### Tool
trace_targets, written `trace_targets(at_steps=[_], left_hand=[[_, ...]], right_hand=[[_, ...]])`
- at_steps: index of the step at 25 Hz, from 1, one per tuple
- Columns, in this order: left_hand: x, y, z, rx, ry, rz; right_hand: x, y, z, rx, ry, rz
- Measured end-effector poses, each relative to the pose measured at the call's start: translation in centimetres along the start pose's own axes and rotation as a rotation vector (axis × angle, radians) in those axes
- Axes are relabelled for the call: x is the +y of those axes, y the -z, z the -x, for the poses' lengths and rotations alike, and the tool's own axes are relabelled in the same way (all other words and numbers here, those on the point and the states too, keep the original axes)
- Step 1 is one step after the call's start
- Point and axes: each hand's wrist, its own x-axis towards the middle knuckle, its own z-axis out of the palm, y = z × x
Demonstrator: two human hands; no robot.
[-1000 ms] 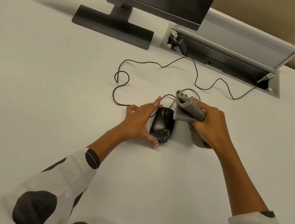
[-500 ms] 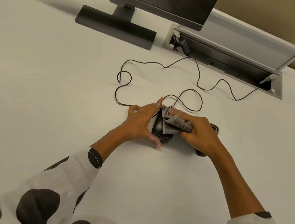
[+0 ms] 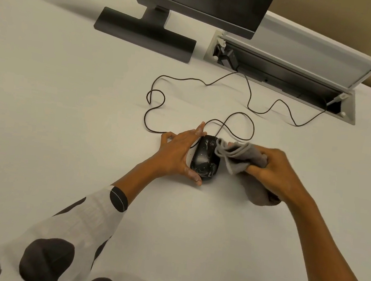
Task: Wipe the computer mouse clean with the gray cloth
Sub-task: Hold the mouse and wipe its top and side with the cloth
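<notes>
The black wired computer mouse point(image 3: 205, 158) lies on the white bench point(image 3: 67, 102), long axis running away from the person, cable end farthest, whitish specks showing on its near half. The left hand point(image 3: 178, 154), fingers spread, braces its left flank. The right hand point(image 3: 274, 172) is just right of it, fist closed on the bunched gray cloth point(image 3: 238, 156), whose loose folds reach the mouse's far right edge. The open cable tray point(image 3: 280, 79) holds a plug.

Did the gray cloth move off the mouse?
Yes. The gray cloth, bunched in the right hand, slid rightward; half a second ago it covered the mouse, now mostly uncovered.
</notes>
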Motion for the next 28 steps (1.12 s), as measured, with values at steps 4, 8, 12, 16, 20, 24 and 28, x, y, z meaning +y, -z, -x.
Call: trace_targets(at_steps=[4,8,12,16,20,24,28], left_hand=[[-0.1,0.0,-0.1,-0.007,0.01,0.016],[-0.1,-0.1,0.0,0.008,0.004,0.021],[-0.1,-0.1,0.0,0.019,-0.002,0.016],[-0.2,-0.2,0.0,0.027,-0.013,0.011],[-0.2,-0.2,0.0,0.02,-0.008,0.005],[-0.3,-0.3,0.1,0.023,-0.009,0.023],[-0.3,-0.2,0.1,0.02,-0.007,0.042]], right_hand=[[-0.1,0.0,-2.7,0.045,0.013,0.12],[-0.5,-2.1,-3.6,-0.094,0.03,0.201],[0.2,-2.7,-1.6,-0.095,0.035,0.099],[0.7,-3.8,1.1,-0.125,0.067,0.044],[0.8,-3.6,2.4,-0.147,0.087,-0.031],[0.5,-0.9,1.4,-0.002,0.052,-0.119],[0.6,0.4,-1.9,0.059,0.033,0.011]])
